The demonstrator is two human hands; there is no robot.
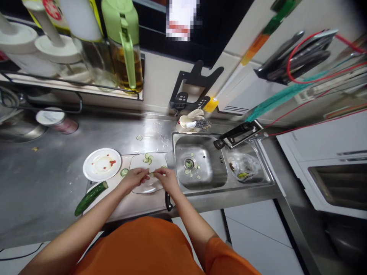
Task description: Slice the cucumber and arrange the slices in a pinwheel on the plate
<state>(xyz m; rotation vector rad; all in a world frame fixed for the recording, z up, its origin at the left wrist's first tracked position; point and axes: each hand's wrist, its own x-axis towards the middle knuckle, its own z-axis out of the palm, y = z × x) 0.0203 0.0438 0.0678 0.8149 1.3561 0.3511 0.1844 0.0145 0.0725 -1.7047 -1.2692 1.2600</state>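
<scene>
My left hand (pixel 138 178) and my right hand (pixel 168 179) meet above a white plate (pixel 134 163), fingertips pinched around a small cucumber slice (pixel 151 174). Fingers partly hide the slice. Toward the plate's far side, several thin cucumber slices (pixel 148 158) lie in a fanned, flower-like cluster. Another slice (pixel 163 167) shows at the right rim, behind my right hand. Under the plate is a pale cutting board (pixel 151 206). A round cucumber slice (pixel 124 172) rests left of the plate. The cut cucumber (pixel 91 198) lies at the board's left edge, and a black knife handle (pixel 168 202) at its right.
A round white plate (pixel 89 168) with red smears stands to the left. On the right is a steel sink (pixel 206 173) with cucumber bits round its drain and a plastic bag (pixel 243 166) in the second basin. An oil bottle (pixel 123 49) stands on the shelf behind.
</scene>
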